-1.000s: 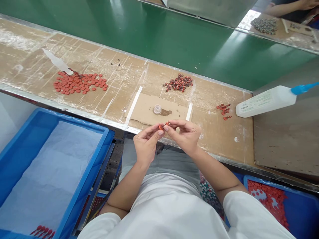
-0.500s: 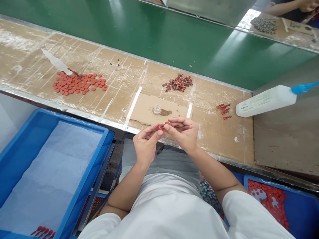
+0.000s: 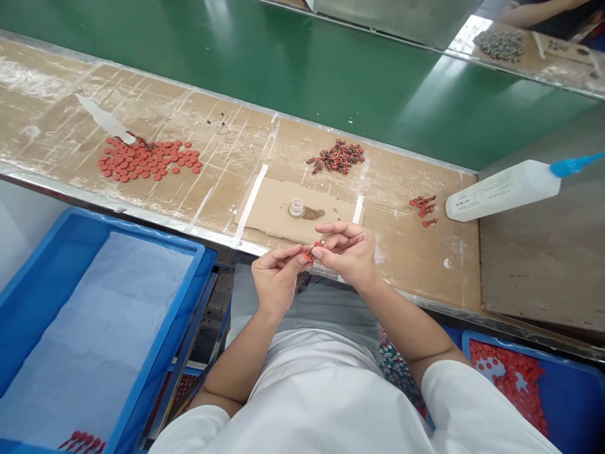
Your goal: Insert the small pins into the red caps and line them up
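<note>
At the front edge of the bench, my left hand (image 3: pixel 275 280) pinches a small orange-red disc (image 3: pixel 307 257) between thumb and fingers. Against it, my right hand (image 3: pixel 353 257) grips a tiny red and dark figurine (image 3: pixel 318 244), its other fingers loosely curled. The two pieces touch or nearly touch; fingertips hide the exact contact. Just beyond my hands, a small clear cup (image 3: pixel 297 208) stands on a cardboard sheet (image 3: pixel 269 205) beside a brown wet stain. Farther back lies a pile of similar red and dark figurines (image 3: pixel 338 156).
Red discs (image 3: pixel 142 162) lie spread at left with a white strip (image 3: pixel 104 118). Several figurines on discs (image 3: pixel 424 208) sit near a white bottle (image 3: pixel 503 191) with a blue nozzle. Blue trays (image 3: pixel 201 255) flank the bench below. Another person's arm (image 3: pixel 539 12) shows beyond the partition.
The disc and figurine have dropped slightly towards me and turned between my fingers. My right fingers have spread a little. The bench objects stay where they were.
</note>
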A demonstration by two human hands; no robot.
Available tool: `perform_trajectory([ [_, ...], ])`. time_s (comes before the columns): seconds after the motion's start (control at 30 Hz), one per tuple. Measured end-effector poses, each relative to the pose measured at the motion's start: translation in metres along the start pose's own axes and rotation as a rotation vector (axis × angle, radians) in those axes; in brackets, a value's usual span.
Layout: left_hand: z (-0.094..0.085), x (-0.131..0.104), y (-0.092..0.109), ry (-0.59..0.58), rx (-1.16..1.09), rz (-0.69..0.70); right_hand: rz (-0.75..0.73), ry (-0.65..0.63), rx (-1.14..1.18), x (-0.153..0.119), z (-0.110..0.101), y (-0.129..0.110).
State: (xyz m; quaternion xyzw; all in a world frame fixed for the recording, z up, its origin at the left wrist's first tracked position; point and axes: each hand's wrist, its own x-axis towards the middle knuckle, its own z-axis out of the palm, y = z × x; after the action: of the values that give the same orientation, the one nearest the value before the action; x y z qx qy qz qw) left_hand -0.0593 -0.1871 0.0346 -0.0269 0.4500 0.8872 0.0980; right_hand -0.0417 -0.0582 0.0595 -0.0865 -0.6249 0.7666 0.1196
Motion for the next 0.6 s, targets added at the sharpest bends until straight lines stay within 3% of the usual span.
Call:
perform_trajectory([
  [0.27, 0.003, -0.006, 0.0, -0.002, 0.017, -0.003, 0.03, -0.006, -0.039, -0.003, -0.005, 0.001],
  [0.4, 0.006, -0.005, -0.002, 0.042, 0.035, -0.038, 0.095, 0.03, 0.086, -0.004, -0.006, 0.004],
  [0.6, 0.015, -0.007, -0.005, 0.008, 0.017, -0.115, 0.163, 0.111, 0.255, -0.006, -0.009, 0.006],
])
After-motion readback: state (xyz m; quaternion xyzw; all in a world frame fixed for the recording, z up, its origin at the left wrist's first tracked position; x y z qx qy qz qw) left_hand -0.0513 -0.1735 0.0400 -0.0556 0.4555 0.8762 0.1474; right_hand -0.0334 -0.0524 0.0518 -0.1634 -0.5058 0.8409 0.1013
